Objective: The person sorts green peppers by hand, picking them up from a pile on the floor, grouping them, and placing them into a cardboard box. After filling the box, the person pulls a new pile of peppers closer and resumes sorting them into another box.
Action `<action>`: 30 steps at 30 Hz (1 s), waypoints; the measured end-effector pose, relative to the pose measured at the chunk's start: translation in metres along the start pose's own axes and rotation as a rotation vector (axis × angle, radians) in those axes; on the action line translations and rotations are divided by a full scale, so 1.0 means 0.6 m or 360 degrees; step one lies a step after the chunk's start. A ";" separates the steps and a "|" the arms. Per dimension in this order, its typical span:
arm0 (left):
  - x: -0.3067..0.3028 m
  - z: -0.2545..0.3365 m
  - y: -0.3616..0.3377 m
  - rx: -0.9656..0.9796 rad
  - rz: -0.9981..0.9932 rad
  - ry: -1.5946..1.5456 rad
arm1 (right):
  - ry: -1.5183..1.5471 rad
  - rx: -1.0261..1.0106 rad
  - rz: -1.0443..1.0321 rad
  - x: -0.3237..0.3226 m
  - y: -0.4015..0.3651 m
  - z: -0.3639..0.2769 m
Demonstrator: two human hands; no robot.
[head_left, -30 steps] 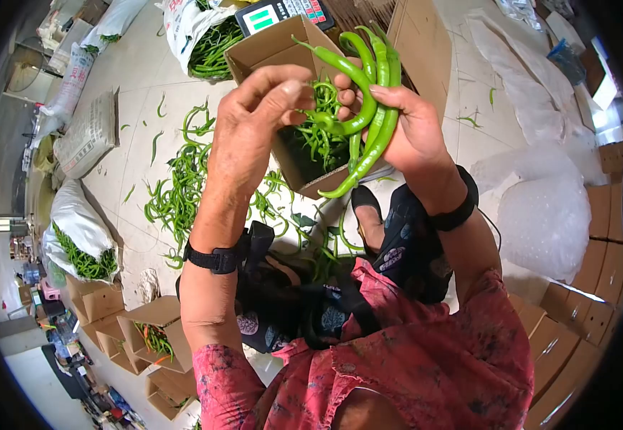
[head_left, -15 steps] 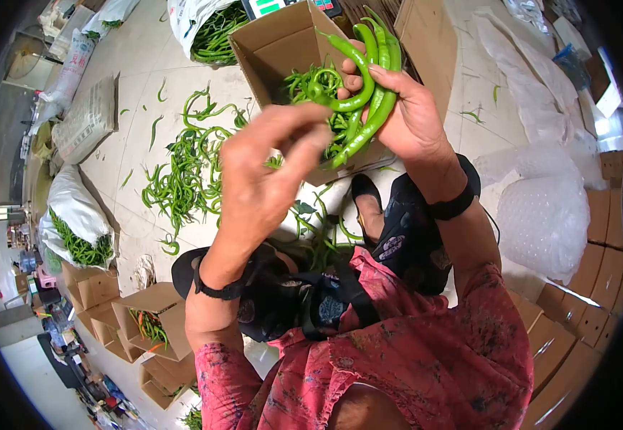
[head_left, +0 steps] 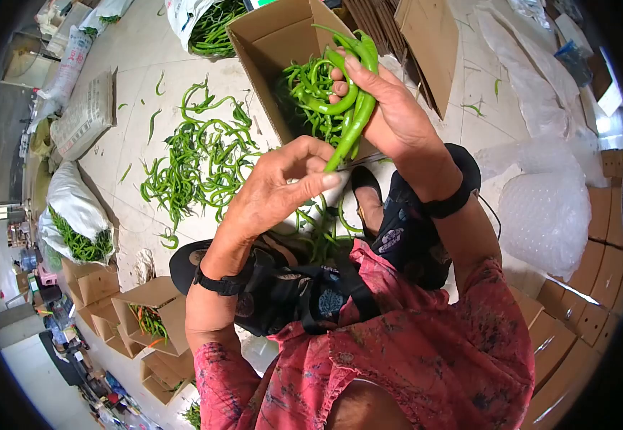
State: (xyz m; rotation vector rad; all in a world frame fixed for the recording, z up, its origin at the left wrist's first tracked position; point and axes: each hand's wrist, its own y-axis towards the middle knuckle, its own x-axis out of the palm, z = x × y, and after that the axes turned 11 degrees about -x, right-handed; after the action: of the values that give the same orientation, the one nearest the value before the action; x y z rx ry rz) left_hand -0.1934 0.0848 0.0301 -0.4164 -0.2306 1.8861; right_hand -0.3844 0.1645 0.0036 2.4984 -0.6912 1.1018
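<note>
My right hand (head_left: 397,118) is closed around a few green peppers (head_left: 360,118), over the box (head_left: 272,54), which holds more. My left hand (head_left: 272,186) is partly curled at their lower end; I cannot tell whether it grips. A loose pile (head_left: 204,161) lies on the floor (head_left: 139,86), left of the box.

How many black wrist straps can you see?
2. One strap is around the arm behind the left hand; the other strap is around the arm behind the right hand, which holds green peppers.
</note>
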 end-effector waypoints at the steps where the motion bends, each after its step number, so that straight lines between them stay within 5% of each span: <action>1: 0.002 -0.004 0.000 -0.0004 0.0008 -0.0005 | -0.0039 0.0000 0.0003 0.003 -0.001 0.004; 3: 0.016 -0.005 0.003 0.0457 0.0517 0.0599 | -0.0103 -0.0010 -0.0055 0.007 -0.004 0.013; 5: 0.025 -0.005 0.012 0.0544 0.0687 0.0646 | -0.0063 0.0029 -0.0023 0.019 -0.012 0.019; 8: 0.021 -0.010 0.016 0.0089 0.0582 -0.0010 | 0.0141 0.0117 -0.0176 0.026 -0.009 0.012; 12: 0.014 -0.014 0.016 0.0120 0.0539 -0.0436 | 0.0132 0.0033 -0.0374 0.039 -0.012 0.006; 14: 0.025 -0.025 0.020 0.0271 0.0352 -0.1261 | 0.0090 0.0054 -0.0438 0.041 -0.014 0.004; 18: 0.034 -0.036 0.029 0.0246 0.0361 -0.1789 | -0.0167 -0.0044 -0.0404 0.041 -0.011 0.001; 23: 0.039 -0.045 0.043 0.0240 0.0441 -0.1317 | -0.0566 -0.0126 -0.0428 0.042 -0.012 0.002; 26: 0.039 -0.009 0.040 -0.0014 0.0574 -0.0622 | -0.0833 -0.0060 -0.0350 0.057 -0.014 0.002; 30: 0.044 0.005 0.059 0.0129 0.0737 -0.0182 | -0.1119 -0.0174 -0.0445 0.063 0.007 0.007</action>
State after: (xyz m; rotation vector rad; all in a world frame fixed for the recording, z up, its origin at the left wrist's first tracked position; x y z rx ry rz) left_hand -0.2330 0.0976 0.0157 -0.3247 -0.1401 2.3692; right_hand -0.3619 0.1477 0.0297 2.7591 -0.5163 0.0651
